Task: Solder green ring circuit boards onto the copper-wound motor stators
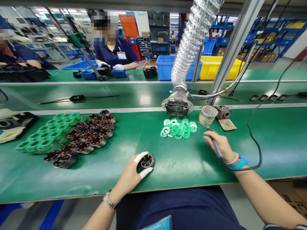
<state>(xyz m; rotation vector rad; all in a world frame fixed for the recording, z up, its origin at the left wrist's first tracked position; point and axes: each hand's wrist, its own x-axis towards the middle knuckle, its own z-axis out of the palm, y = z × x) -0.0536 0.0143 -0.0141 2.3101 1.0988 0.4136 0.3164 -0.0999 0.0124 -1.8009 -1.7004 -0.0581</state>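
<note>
My left hand (134, 169), with white finger cots on the thumb and a finger, is closed around a motor stator (147, 161) with copper windings, which rests on the green bench. In my right hand (220, 145) is a soldering iron (215, 143) with a black cable, held like a pen. Its tip points toward a round pale pot (208, 115). A thin wire lies near the tip. Left of the iron lies a loose pile of green ring-shaped circuit boards (178, 127). Both hands are apart from that pile.
Rows of stators (91, 136) and stacked green boards (48, 132) stand at the left. A fume extractor (177, 108) hangs over the board pile. A soldering iron stand (224, 113) sits behind my right hand. Across the conveyor a co-worker (115, 48) handles parts near blue bins.
</note>
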